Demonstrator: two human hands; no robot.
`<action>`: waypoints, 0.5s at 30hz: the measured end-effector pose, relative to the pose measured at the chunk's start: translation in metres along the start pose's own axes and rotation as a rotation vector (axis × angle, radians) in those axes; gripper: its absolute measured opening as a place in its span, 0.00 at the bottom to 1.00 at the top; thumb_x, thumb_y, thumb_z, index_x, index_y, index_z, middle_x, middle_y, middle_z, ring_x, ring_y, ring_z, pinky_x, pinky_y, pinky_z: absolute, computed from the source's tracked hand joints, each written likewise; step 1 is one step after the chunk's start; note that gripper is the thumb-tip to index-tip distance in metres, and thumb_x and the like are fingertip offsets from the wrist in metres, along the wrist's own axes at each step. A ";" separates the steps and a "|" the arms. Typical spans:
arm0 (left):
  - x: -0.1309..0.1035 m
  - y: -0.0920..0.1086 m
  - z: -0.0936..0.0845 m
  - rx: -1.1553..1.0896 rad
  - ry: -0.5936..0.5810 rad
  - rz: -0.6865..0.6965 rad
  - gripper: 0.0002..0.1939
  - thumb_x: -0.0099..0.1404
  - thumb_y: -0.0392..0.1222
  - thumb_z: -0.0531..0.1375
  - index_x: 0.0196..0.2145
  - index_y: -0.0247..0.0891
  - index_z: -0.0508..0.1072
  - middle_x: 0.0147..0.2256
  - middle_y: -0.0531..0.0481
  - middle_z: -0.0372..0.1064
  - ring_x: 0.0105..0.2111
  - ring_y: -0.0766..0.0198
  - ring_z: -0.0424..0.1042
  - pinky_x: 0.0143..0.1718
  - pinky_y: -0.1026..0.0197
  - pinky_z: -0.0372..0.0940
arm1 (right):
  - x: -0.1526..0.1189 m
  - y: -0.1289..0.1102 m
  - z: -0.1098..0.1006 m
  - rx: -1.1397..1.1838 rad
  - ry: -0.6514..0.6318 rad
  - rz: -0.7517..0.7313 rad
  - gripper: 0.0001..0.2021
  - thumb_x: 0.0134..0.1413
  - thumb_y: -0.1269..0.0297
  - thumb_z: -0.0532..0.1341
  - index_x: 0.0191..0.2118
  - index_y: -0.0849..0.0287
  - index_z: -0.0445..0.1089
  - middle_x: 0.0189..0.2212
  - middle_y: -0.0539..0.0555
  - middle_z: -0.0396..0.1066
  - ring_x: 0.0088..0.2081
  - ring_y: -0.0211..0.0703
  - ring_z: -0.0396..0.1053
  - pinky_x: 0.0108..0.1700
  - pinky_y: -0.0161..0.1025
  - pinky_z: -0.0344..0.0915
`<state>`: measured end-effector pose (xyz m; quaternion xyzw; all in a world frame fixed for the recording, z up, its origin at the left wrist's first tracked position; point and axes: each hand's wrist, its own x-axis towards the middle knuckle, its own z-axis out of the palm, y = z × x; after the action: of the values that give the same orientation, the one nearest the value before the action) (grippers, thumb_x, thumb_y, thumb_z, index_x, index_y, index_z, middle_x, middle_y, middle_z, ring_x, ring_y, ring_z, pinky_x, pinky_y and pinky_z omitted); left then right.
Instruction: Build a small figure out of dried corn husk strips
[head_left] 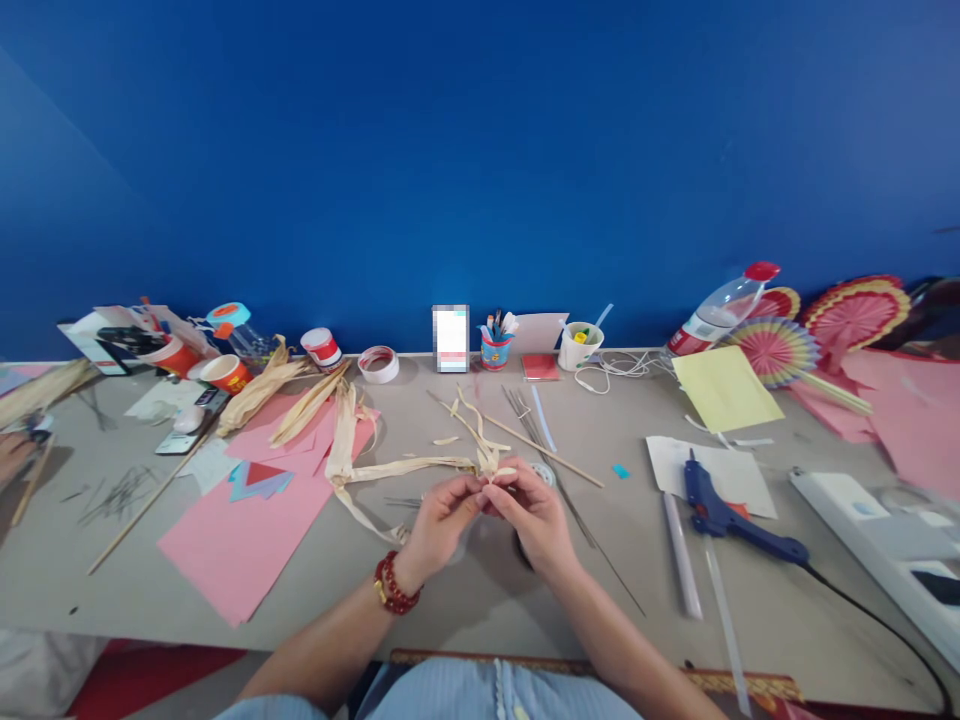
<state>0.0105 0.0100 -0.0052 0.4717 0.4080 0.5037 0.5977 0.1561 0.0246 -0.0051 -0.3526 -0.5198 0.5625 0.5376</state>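
Observation:
My left hand (455, 510) and my right hand (534, 505) meet at the middle of the table, fingertips pinched together on a small pale corn husk flower (489, 463). Its petal-like strips stick up and out above the fingers; the base is hidden in the grip. A long twisted corn husk strip (409, 465) runs from beside my left fingers to more husk (343, 430) on the left. Just beyond the flower lie a wooden stick (555, 460) and several thin wires (536, 425). Behind my right fingers a roll of tape (544, 473) shows in part.
To the right lie a blue glue gun (716, 505), glue sticks (681, 560) and a white power strip (877, 540). Pink paper (247, 540) and dried husks (259, 395) cover the left. A phone (451, 338) and cups (581, 345) stand along the wall. Another person's hand (13, 455) shows far left.

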 end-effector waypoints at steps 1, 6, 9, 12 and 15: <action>0.000 0.000 0.001 -0.017 -0.002 -0.008 0.11 0.63 0.48 0.63 0.31 0.36 0.75 0.30 0.50 0.71 0.32 0.64 0.68 0.39 0.61 0.66 | 0.000 0.000 0.000 0.017 -0.001 0.006 0.08 0.56 0.58 0.66 0.32 0.56 0.72 0.34 0.51 0.65 0.28 0.37 0.70 0.30 0.35 0.71; 0.000 -0.001 0.002 -0.078 0.032 -0.042 0.13 0.59 0.48 0.66 0.31 0.36 0.73 0.28 0.51 0.68 0.31 0.65 0.66 0.37 0.62 0.65 | 0.002 -0.001 0.000 -0.010 0.032 -0.032 0.10 0.55 0.58 0.66 0.28 0.57 0.70 0.30 0.50 0.65 0.30 0.38 0.69 0.31 0.35 0.71; 0.000 -0.003 0.002 -0.104 0.056 -0.049 0.13 0.57 0.49 0.67 0.31 0.36 0.72 0.27 0.52 0.67 0.30 0.66 0.65 0.36 0.63 0.63 | 0.002 -0.001 0.001 -0.024 0.029 -0.051 0.11 0.56 0.57 0.66 0.27 0.57 0.69 0.29 0.50 0.65 0.29 0.38 0.68 0.31 0.35 0.71; 0.000 -0.005 0.003 -0.118 0.037 -0.054 0.14 0.59 0.50 0.66 0.28 0.36 0.72 0.25 0.53 0.67 0.29 0.66 0.65 0.36 0.62 0.63 | 0.002 -0.001 0.001 -0.016 -0.007 -0.020 0.12 0.55 0.56 0.66 0.28 0.58 0.70 0.31 0.51 0.65 0.27 0.37 0.68 0.29 0.35 0.71; 0.000 -0.006 0.003 -0.139 0.007 -0.064 0.15 0.61 0.50 0.65 0.27 0.36 0.72 0.25 0.53 0.67 0.29 0.66 0.66 0.37 0.62 0.63 | 0.002 0.000 0.002 0.012 -0.005 -0.001 0.11 0.54 0.56 0.67 0.29 0.57 0.70 0.31 0.50 0.65 0.23 0.34 0.66 0.26 0.35 0.69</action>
<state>0.0144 0.0089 -0.0100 0.4141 0.3890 0.5130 0.6434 0.1537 0.0258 -0.0038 -0.3479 -0.5179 0.5663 0.5386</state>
